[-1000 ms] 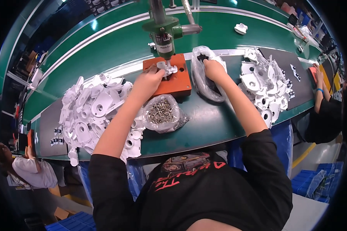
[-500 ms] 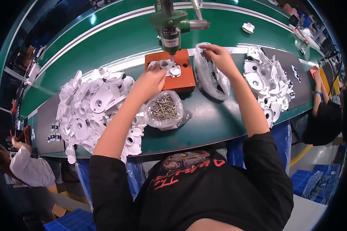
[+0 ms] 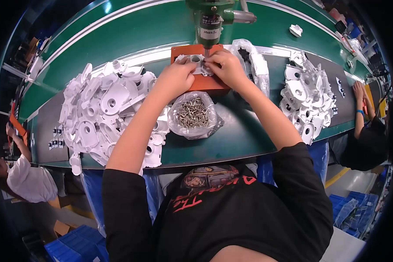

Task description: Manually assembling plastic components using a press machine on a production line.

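Note:
A white plastic part (image 3: 196, 60) lies on the orange block (image 3: 205, 83), below the tip of a green press-like machine (image 3: 209, 27). My left hand (image 3: 175, 77) grips that part's left side, thumb and fingers closed on it. On the part's right side, right by the machine tip, the fingers of my right hand (image 3: 226, 69) are pinched together. Whatever sits between them is too small and covered to make out. Close in front of the block stands a clear plastic bag of metal screws (image 3: 192, 114).
A large heap of white plastic parts (image 3: 111, 102) spreads to the left, a smaller heap (image 3: 305, 89) to the right. Right of the block lies a clear bag (image 3: 260, 65) with dark pieces inside. One white part (image 3: 295, 30) rests on the far green surface. Other people work at both sides.
My right hand has left the clear bag with dark pieces and come left to the white part under the machine tip. My left hand stays on the part. The view has shifted slightly.

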Available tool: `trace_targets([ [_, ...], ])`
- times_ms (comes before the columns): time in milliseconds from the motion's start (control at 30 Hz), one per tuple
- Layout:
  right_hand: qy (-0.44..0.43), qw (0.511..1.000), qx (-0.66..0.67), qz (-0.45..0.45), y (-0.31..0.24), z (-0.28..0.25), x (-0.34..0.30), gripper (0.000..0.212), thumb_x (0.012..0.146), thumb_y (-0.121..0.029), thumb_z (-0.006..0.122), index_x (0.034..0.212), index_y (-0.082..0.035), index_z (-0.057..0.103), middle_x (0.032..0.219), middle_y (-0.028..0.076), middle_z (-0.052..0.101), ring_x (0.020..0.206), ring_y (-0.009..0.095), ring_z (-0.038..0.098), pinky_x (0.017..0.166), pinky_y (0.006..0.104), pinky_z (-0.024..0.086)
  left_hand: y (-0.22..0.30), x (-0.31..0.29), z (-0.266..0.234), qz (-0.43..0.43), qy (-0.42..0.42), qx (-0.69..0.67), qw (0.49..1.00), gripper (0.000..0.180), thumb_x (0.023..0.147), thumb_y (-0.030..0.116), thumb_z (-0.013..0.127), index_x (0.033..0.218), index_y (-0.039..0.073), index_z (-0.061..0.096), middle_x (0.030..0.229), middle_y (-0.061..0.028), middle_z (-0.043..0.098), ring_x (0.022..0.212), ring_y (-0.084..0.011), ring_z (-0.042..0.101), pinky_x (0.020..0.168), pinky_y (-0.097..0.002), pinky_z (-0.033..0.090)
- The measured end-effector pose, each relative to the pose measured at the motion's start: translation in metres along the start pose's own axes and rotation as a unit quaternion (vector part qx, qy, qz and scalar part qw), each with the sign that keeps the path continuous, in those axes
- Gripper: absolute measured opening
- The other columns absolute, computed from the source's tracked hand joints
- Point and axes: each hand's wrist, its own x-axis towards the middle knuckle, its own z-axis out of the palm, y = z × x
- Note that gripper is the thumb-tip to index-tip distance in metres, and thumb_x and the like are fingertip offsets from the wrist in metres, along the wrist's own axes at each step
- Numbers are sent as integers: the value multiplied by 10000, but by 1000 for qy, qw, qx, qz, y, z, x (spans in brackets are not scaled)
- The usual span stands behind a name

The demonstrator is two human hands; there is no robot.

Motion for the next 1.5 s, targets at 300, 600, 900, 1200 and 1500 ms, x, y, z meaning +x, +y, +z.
trace_targets([
  [300,26,992,-120,2,-2,5,0,98,710,-94,648,795,-46,650,781,100,621,757,281,579,684,370,472,-6,-2,6,32,35,-1,999,166,735,117,483,862,35,553,889,-174,606,873,-346,578,763,-453,464],
  [600,-12,982,-169,-79,-20,-1,-7,130,735,-170,609,808,-68,641,806,47,630,743,223,572,654,348,449,-6,-4,5,9,14,9,1000,236,744,124,483,946,57,584,1017,-208,594,977,-350,562,849,-427,453],
  [900,-116,961,-251,-13,-40,-13,-3,142,736,-167,586,812,-63,644,875,68,626,842,238,550,742,346,415,5,-1,-3,-30,-24,-12,999,228,751,147,500,934,44,589,899,-183,611,844,-356,581,767,-424,456],
  [1200,-214,962,-113,-127,-112,-3,-34,127,667,-135,639,785,-89,641,823,55,515,844,214,503,718,336,391,-1,-3,3,-9,5,-11,1000,253,741,160,498,948,55,599,843,-179,618,782,-357,586,713,-422,465],
  [1500,-204,972,-3,-114,-100,4,-28,106,708,-79,610,806,-43,628,809,95,553,787,262,561,701,360,452,5,-1,-2,-48,-25,-10,998,278,734,150,494,976,72,604,903,-160,615,840,-336,580,762,-421,461],
])
